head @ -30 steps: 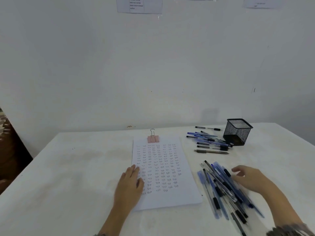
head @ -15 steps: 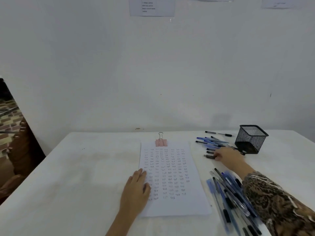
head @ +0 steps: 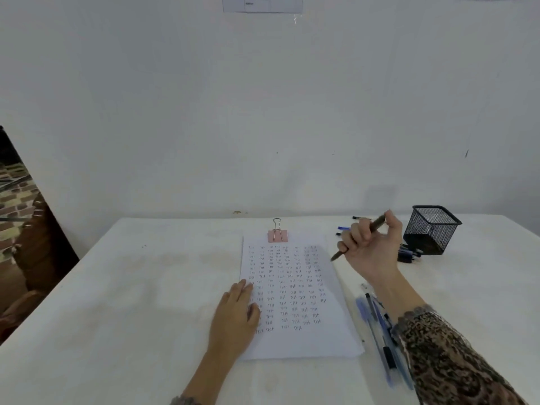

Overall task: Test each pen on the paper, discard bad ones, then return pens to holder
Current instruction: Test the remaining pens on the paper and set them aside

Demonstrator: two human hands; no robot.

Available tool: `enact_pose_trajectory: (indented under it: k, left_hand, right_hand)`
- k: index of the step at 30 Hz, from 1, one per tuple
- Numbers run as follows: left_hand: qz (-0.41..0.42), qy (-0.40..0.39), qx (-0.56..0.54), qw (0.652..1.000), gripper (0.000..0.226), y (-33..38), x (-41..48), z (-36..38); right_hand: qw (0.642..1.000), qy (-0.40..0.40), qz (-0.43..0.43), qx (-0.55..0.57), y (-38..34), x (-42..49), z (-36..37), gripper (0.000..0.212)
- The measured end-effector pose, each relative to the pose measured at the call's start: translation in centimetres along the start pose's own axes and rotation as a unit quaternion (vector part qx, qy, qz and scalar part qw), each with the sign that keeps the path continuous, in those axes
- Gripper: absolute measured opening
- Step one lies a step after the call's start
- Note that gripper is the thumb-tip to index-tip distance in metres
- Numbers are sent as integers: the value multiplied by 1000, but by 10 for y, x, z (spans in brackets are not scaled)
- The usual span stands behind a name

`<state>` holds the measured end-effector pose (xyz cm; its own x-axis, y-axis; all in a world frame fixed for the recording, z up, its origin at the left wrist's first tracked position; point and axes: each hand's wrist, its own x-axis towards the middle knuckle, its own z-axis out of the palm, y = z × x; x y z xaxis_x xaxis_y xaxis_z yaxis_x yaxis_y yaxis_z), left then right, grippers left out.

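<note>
A white sheet of paper [head: 295, 343] covered with rows of small written words lies in the middle of the table, held by a pink binder clip [head: 277, 235] at its top. My left hand [head: 236, 317] rests flat on the paper's left edge. My right hand [head: 371, 247] is raised above the table to the right of the paper and grips a dark pen [head: 378, 223], tip pointing down-left. A black mesh pen holder [head: 432, 229] stands at the back right. Loose pens [head: 409, 254] lie beside it, partly hidden by my hand.
Another pile of blue and black pens [head: 377, 323] lies at the front right, partly under my patterned sleeve [head: 447, 361]. The white table [head: 131, 302] meets a white wall behind. A dark object [head: 26, 229] stands off the table's left edge.
My right hand left the near pile, reached to the pens by the holder, picked up a dark pen and lifted it. My left hand stayed on the paper.
</note>
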<state>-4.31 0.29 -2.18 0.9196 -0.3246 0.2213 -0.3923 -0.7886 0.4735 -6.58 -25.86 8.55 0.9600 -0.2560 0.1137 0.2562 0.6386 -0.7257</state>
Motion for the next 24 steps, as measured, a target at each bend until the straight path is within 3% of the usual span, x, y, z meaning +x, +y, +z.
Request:
enact_pose_trajectory:
  k: [2,6,10,12,16,21,23,24]
  left_hand:
    - [4,0,-4,1000,91,0,0,0]
    - [8,-4,-4,1000,91,1,-1,-2]
    - [6,-12,-13,1000,54,1,-1,-2]
    - [9,-11,-13,1000,54,1,0,-1]
    - [1,-14,-11,1000,88,-2,0,3]
    - [2,-19,-1,1000,71,-1,1,1]
    - [2,-21,-5,1000,75,0,1,-1]
    - [1,-22,-8,1000,79,1,1,-1]
  right_hand:
    - [998,7,-13,57,11,-10,1,50]
    - [984,73,-20,161,33,-25,-6,50]
    - [971,115,-28,206,47,-32,-14,58]
    - [970,128,-37,205,49,-33,-18,55]
    - [961,153,-60,223,50,-32,-22,46]
    - [972,137,-12,191,53,-31,-20,54]
    - [976,170,33,135,62,-32,-23,32]
    - [976,187,51,105,67,-34,-26,42]
